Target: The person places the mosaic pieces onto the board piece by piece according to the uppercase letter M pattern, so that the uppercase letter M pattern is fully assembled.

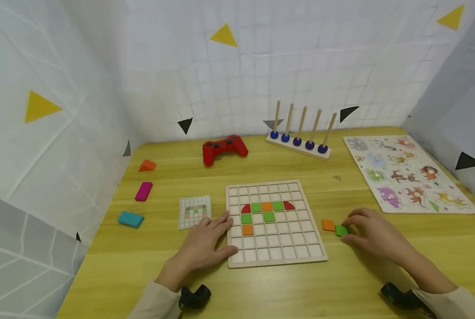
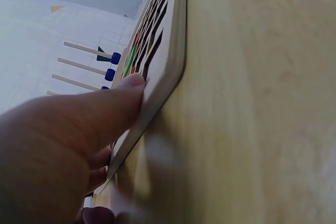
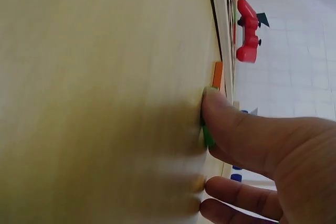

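Observation:
A wooden grid board lies flat in the head view, with red, green and orange pieces in some of its cells. My left hand rests along the board's left side, its thumb and fingertips on the rim. In the left wrist view the thumb lies over the board's edge. Right of the board, my right hand pinches a green square tile low at the table, thumb on the near side and fingers on the far side. An orange square tile lies just left of the green one.
A pattern card lies left of the board. Behind are a red game controller and a peg stand with blue beads. An animal puzzle lies at right. Orange, magenta and blue blocks line the left side.

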`<state>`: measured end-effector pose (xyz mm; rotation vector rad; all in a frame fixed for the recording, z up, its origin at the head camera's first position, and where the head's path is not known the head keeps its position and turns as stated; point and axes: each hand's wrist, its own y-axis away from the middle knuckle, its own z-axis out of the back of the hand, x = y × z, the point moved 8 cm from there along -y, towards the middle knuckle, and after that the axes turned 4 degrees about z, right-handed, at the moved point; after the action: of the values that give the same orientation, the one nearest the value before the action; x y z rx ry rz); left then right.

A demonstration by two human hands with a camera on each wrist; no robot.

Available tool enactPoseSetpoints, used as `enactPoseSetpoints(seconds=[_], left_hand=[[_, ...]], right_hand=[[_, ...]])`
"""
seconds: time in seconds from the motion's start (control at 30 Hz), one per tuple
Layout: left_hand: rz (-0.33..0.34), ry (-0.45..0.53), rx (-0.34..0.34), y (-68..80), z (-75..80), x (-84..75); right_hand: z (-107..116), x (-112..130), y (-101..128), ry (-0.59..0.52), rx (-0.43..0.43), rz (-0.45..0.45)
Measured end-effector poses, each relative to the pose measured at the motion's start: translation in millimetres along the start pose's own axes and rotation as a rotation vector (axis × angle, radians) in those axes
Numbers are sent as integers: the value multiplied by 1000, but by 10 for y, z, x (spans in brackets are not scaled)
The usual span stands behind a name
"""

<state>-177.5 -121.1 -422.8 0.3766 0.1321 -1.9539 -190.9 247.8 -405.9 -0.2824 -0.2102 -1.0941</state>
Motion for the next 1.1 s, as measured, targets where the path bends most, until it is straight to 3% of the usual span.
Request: enactPoseSetpoints(seconds=[0.43, 0.67, 0.9, 1.1], left_hand=[[-39, -18, -7, -25, 5, -57], [-38, -35, 18, -33, 3, -51], [-34, -35, 29, -32, -11, -44], [-22, -22, 24, -38, -18, -23]], right_hand=[[93, -44, 38, -40, -67, 19], [164, 299, -249, -62, -103, 104], [5, 593, -569, -47, -62, 181], [-107, 699, -676, -57, -57, 210]])
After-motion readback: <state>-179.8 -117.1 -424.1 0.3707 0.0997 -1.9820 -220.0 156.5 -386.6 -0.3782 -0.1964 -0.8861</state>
